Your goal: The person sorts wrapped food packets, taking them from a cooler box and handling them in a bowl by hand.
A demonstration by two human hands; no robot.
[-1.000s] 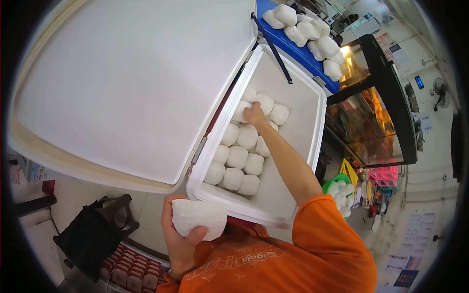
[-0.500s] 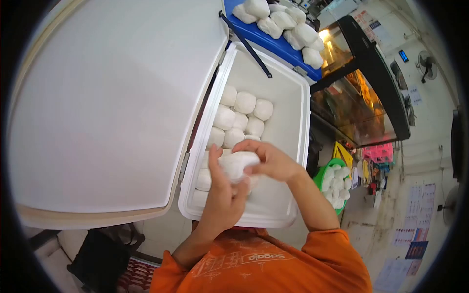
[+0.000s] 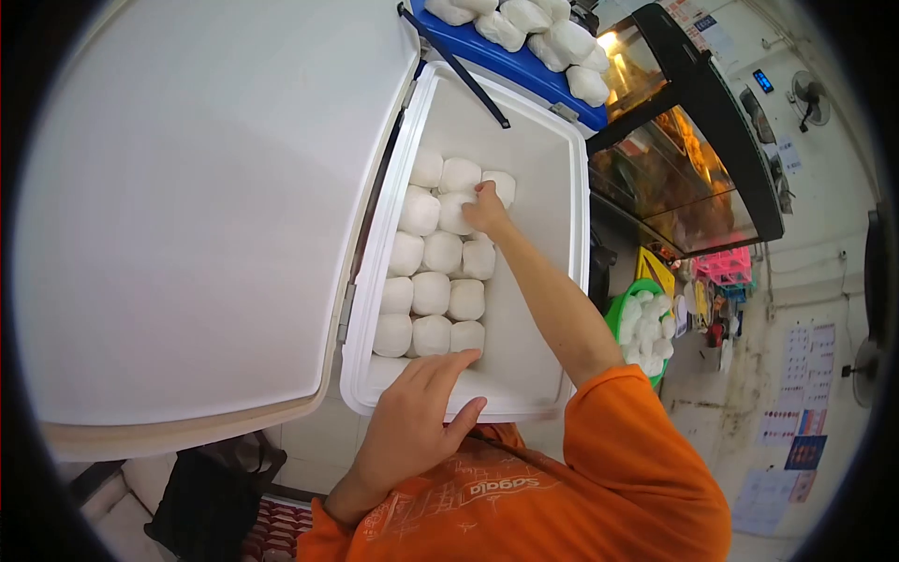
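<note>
Rows of white rounded packets (image 3: 431,293) fill the left and middle of a large white cooler box (image 3: 551,234), whose lid (image 3: 187,215) stands raised on the left. My right hand (image 3: 486,210) reaches deep into the box, its fingers curled against the right side of a white packet (image 3: 454,214) in the second row from the far end. Another packet (image 3: 500,185) lies just beyond those fingers. Close to the box's near edge, my left hand (image 3: 412,412) is empty, thumb apart from the fingers, with its fingertips by the nearest row.
More white packets (image 3: 571,42) are piled on a blue cooler lid (image 3: 524,66) behind the box. To the right stand a green basket (image 3: 613,314) of white packets and a lit glass display cabinet (image 3: 693,187). A black lid stay (image 3: 459,70) crosses the box's far left corner.
The white packet that both hands held over the near part of the box has gone down into it with my right hand, toward the far end. My left hand has released it and drawn back.
</note>
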